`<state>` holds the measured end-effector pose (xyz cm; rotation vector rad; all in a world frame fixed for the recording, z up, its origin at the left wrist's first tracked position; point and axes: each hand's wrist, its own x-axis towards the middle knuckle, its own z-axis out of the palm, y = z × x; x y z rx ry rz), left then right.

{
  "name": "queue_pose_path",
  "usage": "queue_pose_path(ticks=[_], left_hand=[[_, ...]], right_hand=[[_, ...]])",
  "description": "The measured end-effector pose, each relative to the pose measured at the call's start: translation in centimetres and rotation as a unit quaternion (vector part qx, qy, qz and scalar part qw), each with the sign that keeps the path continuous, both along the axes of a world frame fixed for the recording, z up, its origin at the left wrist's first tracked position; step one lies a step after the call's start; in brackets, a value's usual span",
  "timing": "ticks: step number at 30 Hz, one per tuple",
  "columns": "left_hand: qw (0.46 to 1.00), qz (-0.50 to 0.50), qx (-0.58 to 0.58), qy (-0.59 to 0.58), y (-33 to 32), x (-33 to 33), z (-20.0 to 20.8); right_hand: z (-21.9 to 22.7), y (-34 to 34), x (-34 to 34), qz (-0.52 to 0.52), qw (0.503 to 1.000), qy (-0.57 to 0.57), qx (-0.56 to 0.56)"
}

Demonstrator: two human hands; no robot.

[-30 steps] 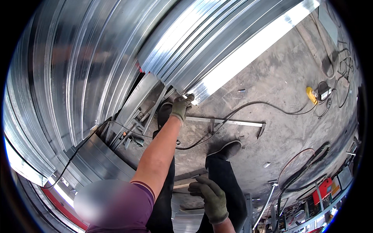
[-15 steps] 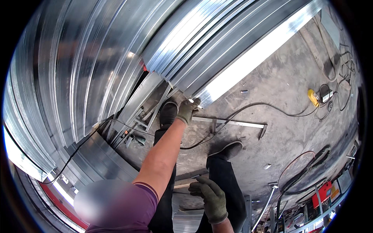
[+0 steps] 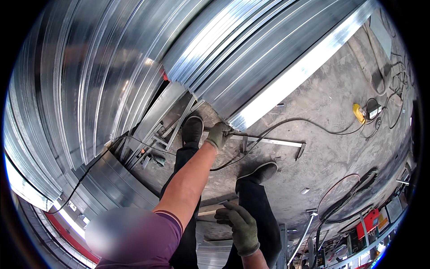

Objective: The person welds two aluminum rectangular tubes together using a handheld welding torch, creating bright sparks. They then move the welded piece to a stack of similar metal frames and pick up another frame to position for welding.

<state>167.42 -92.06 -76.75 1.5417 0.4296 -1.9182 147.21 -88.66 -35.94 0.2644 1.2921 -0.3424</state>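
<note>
My left hand, in a grey-green work glove, is closed on the near end corner of a long, shiny metal panel. The panel has a bright bent side edge and lies along a stack of ribbed metal sheets. Some fingertips are hidden at the panel's end. My right hand, gloved alike, hovers in front of my right leg with its fingers loosely bent and apart, holding nothing. Just beyond the left hand, a thin metal bar frame lies on the floor.
Tall ribbed metal sheets stand at the left. Metal offcuts lie beside my left shoe. A black cable crosses the concrete floor toward a yellow tool. Hoses and a red box are at lower right.
My left hand has drawn the panel's near end slightly toward me, and more of its flat face shows beside the stack. The right hand stays nearly in place.
</note>
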Motion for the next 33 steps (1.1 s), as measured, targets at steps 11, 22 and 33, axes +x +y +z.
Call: queue_pose_path(ticks=[11, 22, 33], left_hand=[[0.986, 0.129, 0.07, -0.077, -0.6, -2.5, 0.0], [0.988, 0.094, 0.101, -0.07, 2.0, -8.3, 3.8], [0.987, 0.059, 0.129, -0.077, 3.1, -11.4, 10.5]], right_hand=[[-0.4, 1.0, -1.0, -0.02, 0.999, -0.025, -0.041], [-2.6, -0.6, -3.8, -0.011, 0.989, 0.13, -0.07], [-29.4, -6.2, -10.3, -0.163, 0.977, 0.046, -0.133]])
